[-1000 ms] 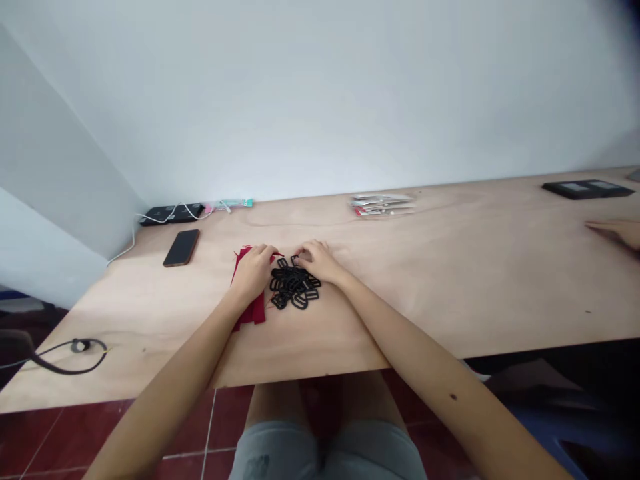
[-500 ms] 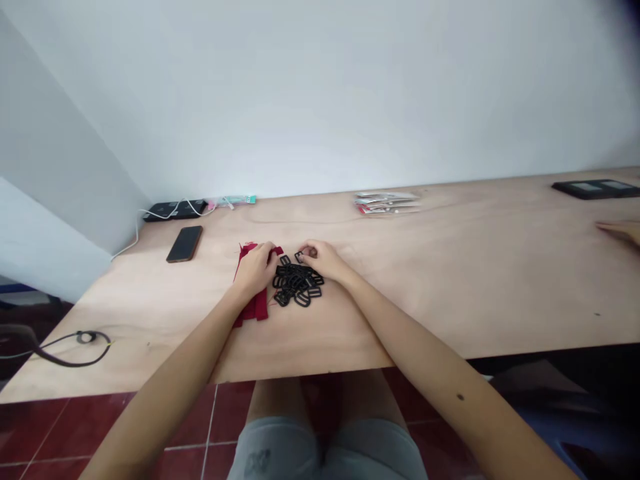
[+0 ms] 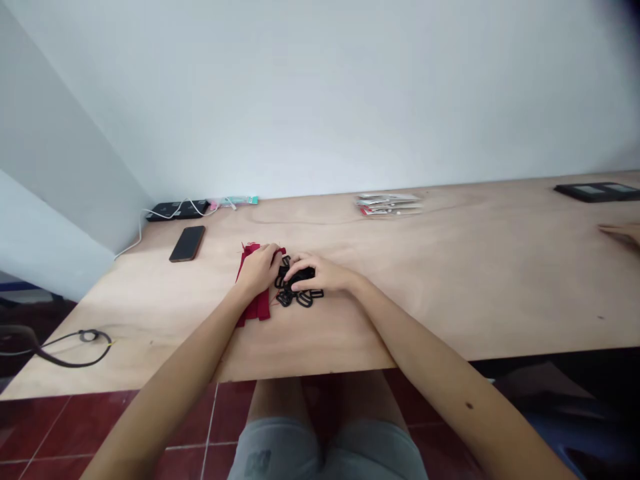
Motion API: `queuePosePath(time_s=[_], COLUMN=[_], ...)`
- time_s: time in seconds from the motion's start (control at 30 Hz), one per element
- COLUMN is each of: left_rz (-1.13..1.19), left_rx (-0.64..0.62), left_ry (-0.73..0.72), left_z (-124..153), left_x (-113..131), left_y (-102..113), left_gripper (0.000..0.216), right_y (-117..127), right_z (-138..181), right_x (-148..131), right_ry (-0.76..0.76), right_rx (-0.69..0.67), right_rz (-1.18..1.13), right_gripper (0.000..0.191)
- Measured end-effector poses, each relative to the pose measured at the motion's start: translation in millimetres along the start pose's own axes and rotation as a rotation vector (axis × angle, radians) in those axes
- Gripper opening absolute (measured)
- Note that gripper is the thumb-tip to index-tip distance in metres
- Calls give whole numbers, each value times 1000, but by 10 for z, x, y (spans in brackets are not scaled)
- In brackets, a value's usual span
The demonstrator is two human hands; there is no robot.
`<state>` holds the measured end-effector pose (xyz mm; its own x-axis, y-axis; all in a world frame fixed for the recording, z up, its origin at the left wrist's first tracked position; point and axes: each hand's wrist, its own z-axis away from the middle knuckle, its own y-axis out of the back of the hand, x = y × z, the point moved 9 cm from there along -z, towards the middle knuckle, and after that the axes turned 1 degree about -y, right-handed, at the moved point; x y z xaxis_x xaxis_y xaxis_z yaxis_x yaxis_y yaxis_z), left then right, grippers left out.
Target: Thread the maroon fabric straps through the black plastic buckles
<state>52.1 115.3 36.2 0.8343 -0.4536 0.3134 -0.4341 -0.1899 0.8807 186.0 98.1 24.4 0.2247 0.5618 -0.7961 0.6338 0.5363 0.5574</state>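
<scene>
Slide buckles of black plastic lie in a loose heap on the plywood surface, near its front edge and roughly central to the seated person. Clock bearings below are taken from the heap, with 12 o'clock toward the wall.

Right hand has moved from the heap's far edge to a position over its top. It now covers the upper part of the heap, with the fingers curled downward into the buckles. Whether it has closed on a buckle cannot be determined, because the palm and fingers hide the contact point. Fewer buckles are exposed than half a second earlier; those that remain visible lie mainly at the 6 o'clock side.

Red fabric lies at 9 o'clock, touching or nearly touching the heap. Left hand rests on the fabric's upper part, fingers closed over it and bearing down, in much the same position as before.

Phone lies face-up at 10 o'clock. Power strip and its white cable are beyond it against the wall. Packets are stacked at 1 o'clock. A second person's hand rests well apart at 3 o'clock, below a dark flat case. Black cord lies coiled at 8 o'clock.
</scene>
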Motion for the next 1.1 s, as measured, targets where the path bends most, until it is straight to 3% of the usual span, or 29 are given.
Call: queuePosePath(time_s=[0.23,0.43,0.67,0.87,1.1], left_rz=[-1,-15,-4,-28,-29], left_rx=[-1,0,-3,1,1], left_ry=[16,15,25,24,29], left_z=[1,8,7,14,11], left_x=[-12,13,1,7,9], left_y=[14,38,37,29,23], left_gripper=[23,22,22,22,20], right_y=[153,48,36,79,62], right_z=[46,151,159,203,223], right_x=[-26,-63,-13,81,45], right_ry=[-39,-95,-137,-177,-179], right_rx=[24,-222,-203,-99,-124], right_rz=[-13,63,103,287,297], right_gripper=[21,15,9,26,17])
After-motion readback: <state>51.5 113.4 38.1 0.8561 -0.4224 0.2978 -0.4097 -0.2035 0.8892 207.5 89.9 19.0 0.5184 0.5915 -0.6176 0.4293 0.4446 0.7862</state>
